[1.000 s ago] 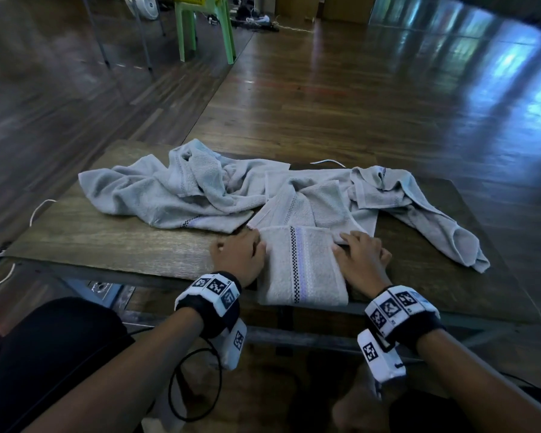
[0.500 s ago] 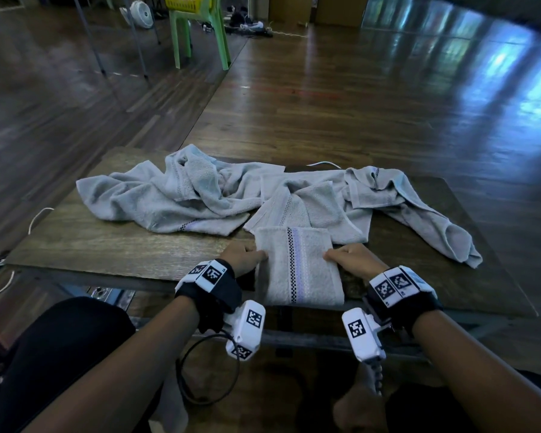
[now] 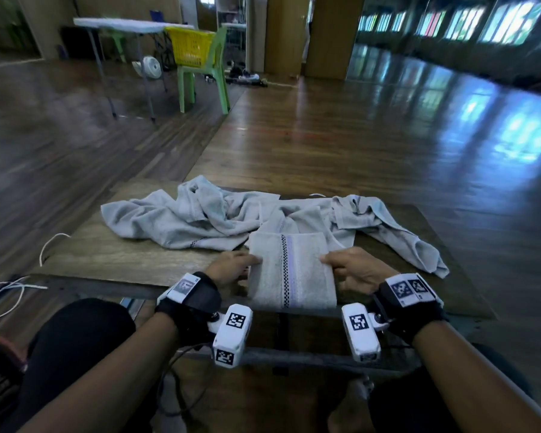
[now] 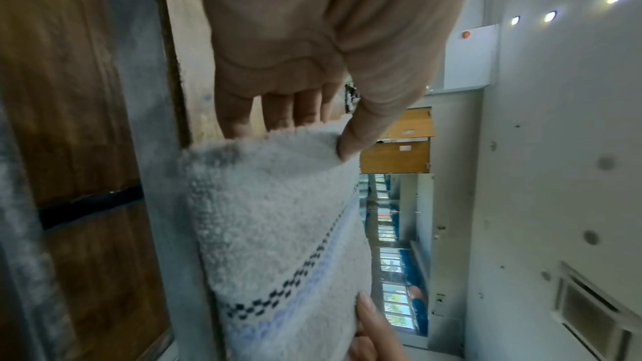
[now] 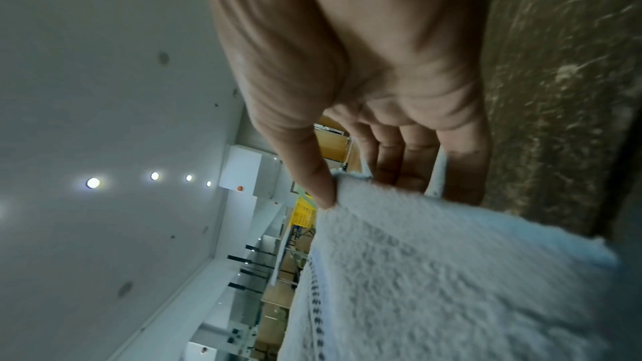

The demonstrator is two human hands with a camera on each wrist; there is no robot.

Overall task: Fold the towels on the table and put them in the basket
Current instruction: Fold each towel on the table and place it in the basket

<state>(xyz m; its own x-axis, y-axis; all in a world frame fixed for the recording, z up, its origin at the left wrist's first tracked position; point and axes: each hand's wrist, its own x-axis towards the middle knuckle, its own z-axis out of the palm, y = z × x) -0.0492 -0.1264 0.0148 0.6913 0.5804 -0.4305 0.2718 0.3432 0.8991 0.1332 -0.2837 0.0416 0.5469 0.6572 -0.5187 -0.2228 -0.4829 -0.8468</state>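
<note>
Hands hold a small folded pale grey terry towel with a dark checked stripe and a lilac band point(image 3: 291, 273) at the near edge of a low dark wooden surface point(image 3: 132, 260). The left hand point(image 3: 231, 270) pinches the towel's left side, thumb on top and fingers underneath, as the left wrist view shows. The right hand point(image 3: 353, 270) grips the right side the same way. Whether the towel has left the wood cannot be told.

Behind it, at least two more pale grey towels lie unfolded: one crumpled heap on the left point(image 3: 181, 217), another draped to the right point(image 3: 388, 223), overlapping in the middle.

A yellow slatted plastic basket point(image 3: 191, 48) sits on a light green plastic chair point(image 3: 206, 79) well across the polished wooden floor point(image 3: 356, 135), far from the hands.

Judged from this, one towel is folded and ready to carry to the basket. The rest have yet to be folded, so most of the task remains. What the basket holds cannot be seen.
</note>
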